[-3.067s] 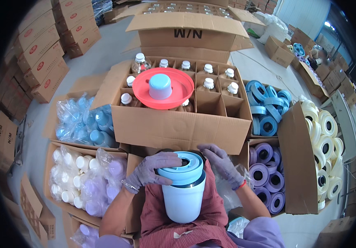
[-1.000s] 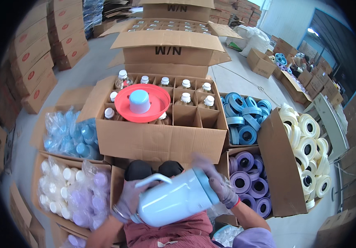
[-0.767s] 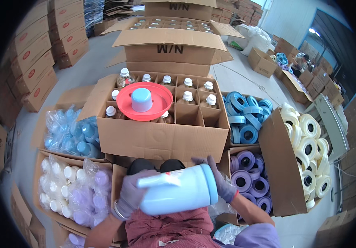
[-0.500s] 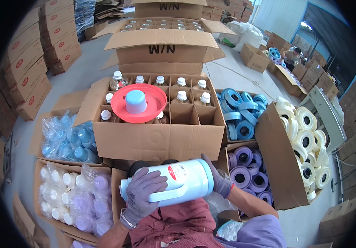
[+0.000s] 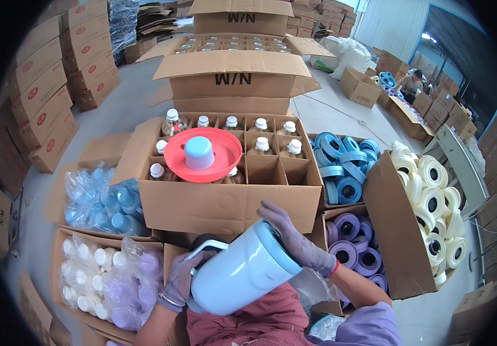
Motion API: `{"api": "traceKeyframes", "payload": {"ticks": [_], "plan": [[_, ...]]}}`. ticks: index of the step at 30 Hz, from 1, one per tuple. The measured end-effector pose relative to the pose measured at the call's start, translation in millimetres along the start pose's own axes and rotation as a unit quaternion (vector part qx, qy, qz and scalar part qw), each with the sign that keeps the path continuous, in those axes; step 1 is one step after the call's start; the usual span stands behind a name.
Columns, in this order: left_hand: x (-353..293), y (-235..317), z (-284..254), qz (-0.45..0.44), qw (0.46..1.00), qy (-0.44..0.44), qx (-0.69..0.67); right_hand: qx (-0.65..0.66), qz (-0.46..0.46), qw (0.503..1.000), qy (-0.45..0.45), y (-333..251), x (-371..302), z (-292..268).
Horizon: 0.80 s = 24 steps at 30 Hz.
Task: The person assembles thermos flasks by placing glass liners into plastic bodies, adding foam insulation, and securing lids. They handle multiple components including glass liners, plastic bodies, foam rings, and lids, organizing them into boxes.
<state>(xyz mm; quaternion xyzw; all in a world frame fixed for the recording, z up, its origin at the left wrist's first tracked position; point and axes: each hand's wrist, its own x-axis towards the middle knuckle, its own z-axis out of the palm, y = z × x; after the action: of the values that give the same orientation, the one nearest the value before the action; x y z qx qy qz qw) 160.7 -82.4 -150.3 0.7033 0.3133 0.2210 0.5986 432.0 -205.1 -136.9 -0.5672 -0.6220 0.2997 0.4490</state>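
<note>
1. Over the lap: light-blue jug (image 5: 240,274) tilted, ringed end up toward far right, base near left. Side room tight; cartons crowd both flanks.
2. Left hand (image 5: 179,279): fingers curled round the jug's handle (image 5: 213,244), holding it; brown flap (image 5: 172,252) close by the hand.
3. Right hand (image 5: 303,248): fingers nearly straight, gripping nothing, at the ringed end; cannot tell whether they touch.
4. Left: white cups (image 5: 103,256) and lilac cups (image 5: 123,288) in plastic; blue cups (image 5: 127,199) farther.
5. Right: purple rings (image 5: 338,245) near the wrist, blue rings (image 5: 334,171) farther; tall flap (image 5: 395,230), then cream rings (image 5: 433,212).
6. Ahead: divided carton (image 5: 231,207), near wall just beyond the jug. Red dish (image 5: 219,170) with blue cup (image 5: 199,153) sits over white-capped bottles.
7. Far: second open carton (image 5: 202,89), grey floor (image 5: 341,115) alongside; person (image 5: 413,86) far right.
</note>
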Motion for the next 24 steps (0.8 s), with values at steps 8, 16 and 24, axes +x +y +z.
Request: {"api": "traceKeyframes", "payload": {"ticks": [8,16,24], "plan": [[-5,-22,-2,0.064,0.968,0.218,-0.109,0.246,0.130,0.960,0.004,8,40,29],[-28,-40,-64,0.083,0.965,0.199,0.147,0.047,-0.130,0.977,-0.162,-26,100,66],[-15,-72,-83,0.079,0.919,0.374,-0.095,0.059,-0.095,0.980,-0.165,-27,156,73]]}}
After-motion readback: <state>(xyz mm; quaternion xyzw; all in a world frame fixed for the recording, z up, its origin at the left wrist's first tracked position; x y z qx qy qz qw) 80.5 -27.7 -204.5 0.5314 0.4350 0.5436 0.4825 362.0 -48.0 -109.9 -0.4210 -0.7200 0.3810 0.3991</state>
